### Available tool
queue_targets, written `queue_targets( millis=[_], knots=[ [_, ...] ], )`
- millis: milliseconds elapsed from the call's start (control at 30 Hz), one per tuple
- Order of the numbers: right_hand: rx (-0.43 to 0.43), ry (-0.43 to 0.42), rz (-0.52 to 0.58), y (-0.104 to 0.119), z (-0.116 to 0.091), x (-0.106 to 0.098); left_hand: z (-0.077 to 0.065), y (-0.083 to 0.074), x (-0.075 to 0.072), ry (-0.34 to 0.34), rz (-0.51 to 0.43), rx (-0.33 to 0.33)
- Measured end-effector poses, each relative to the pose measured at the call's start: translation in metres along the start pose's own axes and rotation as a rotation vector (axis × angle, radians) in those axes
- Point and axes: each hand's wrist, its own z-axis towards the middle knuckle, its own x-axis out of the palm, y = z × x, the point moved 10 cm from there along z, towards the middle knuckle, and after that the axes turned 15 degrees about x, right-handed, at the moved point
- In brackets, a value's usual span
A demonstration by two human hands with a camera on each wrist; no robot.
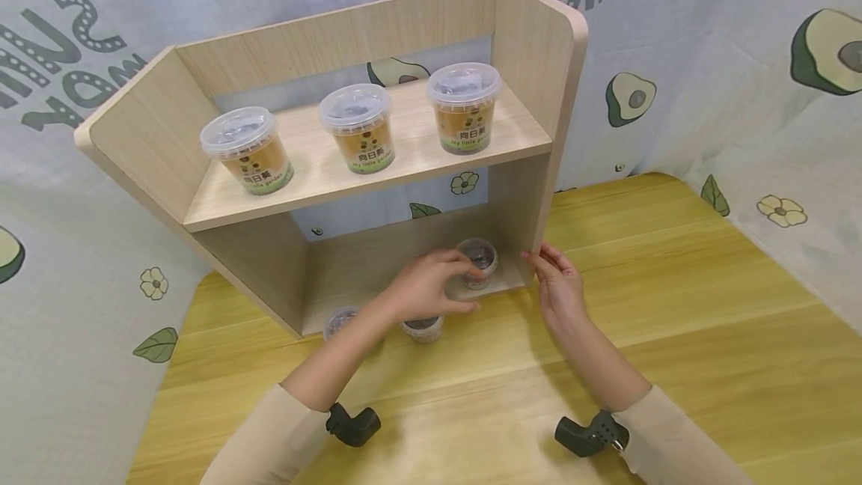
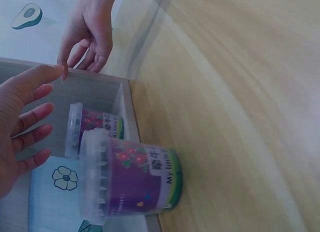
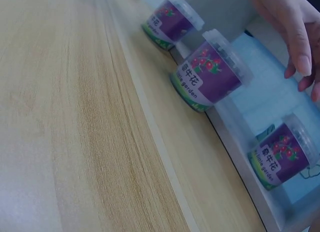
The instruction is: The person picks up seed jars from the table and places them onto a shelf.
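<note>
My left hand reaches over the lower board of a wooden shelf with its fingers spread. Its fingertips overlap a lidded purple cup at the right end in the head view; the right wrist view shows a gap between hand and cup. A second purple cup stands on the table just before the shelf, partly under that hand in the head view. Farther left is a third purple cup, partly hidden by my left forearm in the head view. My right hand grips the front edge of the shelf's right side panel.
Three lidded orange cups stand spaced along the upper board. The shelf rests on a wood-grain table. Behind and beside it hangs a white cloth printed with avocados and flowers. Black devices are strapped at both wrists.
</note>
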Motion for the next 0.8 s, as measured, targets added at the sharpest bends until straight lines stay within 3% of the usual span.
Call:
queue_targets(
  millis=[200, 333, 800],
  knots=[
    [-0.001, 0.006, 0.004, 0.0, 0.0, 0.0, -0.006, -0.011, 0.018, 0.063, 0.012, 0.013],
    [-0.002, 0.005, 0.002, 0.0, 0.0, 0.0, -0.008, -0.014, 0.025, 0.06, 0.005, 0.023],
    [-0.001, 0.005, -0.005, 0.0, 0.001, 0.0, -0.018, -0.007, 0.019, 0.003, -0.038, -0.027]
  ],
)
